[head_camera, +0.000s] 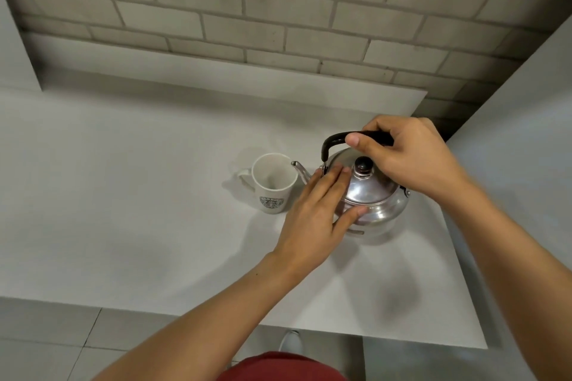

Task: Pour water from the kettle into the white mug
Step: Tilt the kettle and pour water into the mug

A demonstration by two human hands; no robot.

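A shiny steel kettle (376, 195) with a black knob on its lid stands on the white table (139, 195), its thin spout pointing left over the rim of the mug. The white mug (272, 184) with a green logo stands upright just left of the kettle, handle to the left; it looks empty inside. My right hand (408, 155) is closed around the kettle's black top handle. My left hand (318, 213) lies flat against the kettle's left side and lid, fingers extended, thumb on the body.
A grey brick wall rises behind the table. A white panel stands at the right, close to the kettle. The table's front edge is near my body, with tiled floor below.
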